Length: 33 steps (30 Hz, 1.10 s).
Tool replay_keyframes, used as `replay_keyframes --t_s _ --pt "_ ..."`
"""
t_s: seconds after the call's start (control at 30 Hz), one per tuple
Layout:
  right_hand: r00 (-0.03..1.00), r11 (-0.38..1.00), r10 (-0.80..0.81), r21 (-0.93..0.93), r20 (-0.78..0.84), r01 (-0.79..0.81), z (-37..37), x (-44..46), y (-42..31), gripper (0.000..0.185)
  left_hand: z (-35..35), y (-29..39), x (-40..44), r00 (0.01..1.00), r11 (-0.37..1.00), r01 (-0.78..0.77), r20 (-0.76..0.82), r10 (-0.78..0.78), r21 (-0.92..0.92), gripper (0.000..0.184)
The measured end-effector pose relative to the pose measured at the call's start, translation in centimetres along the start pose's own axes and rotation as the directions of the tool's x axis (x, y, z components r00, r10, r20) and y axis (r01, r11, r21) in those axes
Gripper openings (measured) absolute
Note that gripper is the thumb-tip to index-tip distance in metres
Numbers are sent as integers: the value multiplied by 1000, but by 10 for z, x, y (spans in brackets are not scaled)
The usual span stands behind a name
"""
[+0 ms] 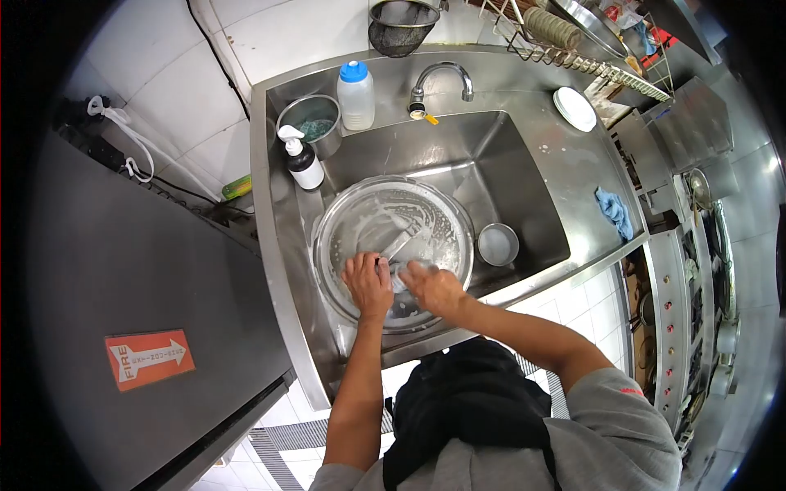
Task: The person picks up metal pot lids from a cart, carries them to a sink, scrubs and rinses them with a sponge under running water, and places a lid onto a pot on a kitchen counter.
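A large round metal basin, streaked with white suds, sits at the left part of the sink. Over its near half, my left hand is closed on a flat, shiny metal utensil with a dark part by the fingers; its exact kind is unclear. Close beside it, my right hand is closed against a pale, foamy scrubbing pad at the utensil's near end. The fingers of this hand are slightly blurred. A small round metal bowl with whitish liquid stands in the sink to the right.
Along the sink's left and back are a pump bottle, a metal pot, a blue-capped bottle and the faucet. White plates and a blue cloth lie on the right counter. A strainer hangs above.
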State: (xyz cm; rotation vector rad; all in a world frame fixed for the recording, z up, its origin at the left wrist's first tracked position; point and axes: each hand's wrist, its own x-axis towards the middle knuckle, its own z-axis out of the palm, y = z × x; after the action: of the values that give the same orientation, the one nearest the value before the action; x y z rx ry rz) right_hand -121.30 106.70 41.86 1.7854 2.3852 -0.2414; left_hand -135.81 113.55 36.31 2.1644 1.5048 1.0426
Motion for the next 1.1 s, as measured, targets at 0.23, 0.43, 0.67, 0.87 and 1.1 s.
replay_keyframes --t_s 0.23,0.43,0.67,0.87,1.1 --pt "998 994 -47 93 -52 51 40 -11 -4 56 1 -6 3 999 1000 11 47 -11 -6 31" --pt "967 961 246 108 72 -253 6 -14 71 54 0 -4 -4 997 997 51 57 -48 -60 35" --pt "989 958 -149 251 23 138 30 -24 -26 46 5 -11 -3 997 999 32 75 -30 -17 38" --pt "987 961 34 266 155 -75 13 -27 47 51 -1 -12 2 989 995 78 133 -69 -67 41" --pt "985 985 -164 59 58 161 18 -34 37 52 2 -9 2 995 1000 28 90 -29 7 27"
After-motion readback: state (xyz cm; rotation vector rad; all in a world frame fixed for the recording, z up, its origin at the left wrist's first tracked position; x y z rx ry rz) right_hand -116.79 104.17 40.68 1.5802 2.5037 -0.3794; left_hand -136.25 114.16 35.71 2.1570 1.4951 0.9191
